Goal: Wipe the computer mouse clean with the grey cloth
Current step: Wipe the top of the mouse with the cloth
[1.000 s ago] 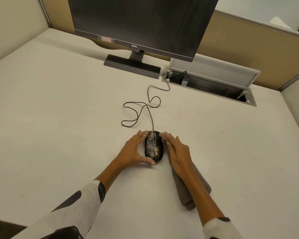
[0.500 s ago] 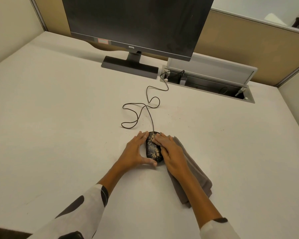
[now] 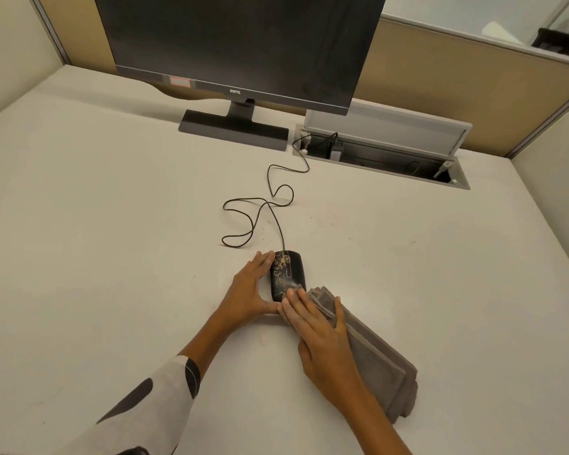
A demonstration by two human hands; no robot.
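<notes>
A black wired mouse (image 3: 288, 274) sits on the white desk, its left half speckled with tan dirt, its right half dark and bare. My left hand (image 3: 248, 292) grips its left side, thumb at the near end. My right hand (image 3: 319, 330) lies flat on the folded grey cloth (image 3: 375, 359), pressing its front edge against the mouse's near right corner. The cloth stretches back and to the right under my forearm.
The mouse cable (image 3: 260, 211) loops across the desk to an open cable tray (image 3: 381, 152) at the back. A dark monitor (image 3: 240, 44) on its stand (image 3: 234, 128) is behind. Partition walls enclose the desk (image 3: 96, 224).
My right hand with the cloth has slid from over the mouse's top back toward me, to its near end. The mouse's right half now looks free of specks. The left hand stays put.
</notes>
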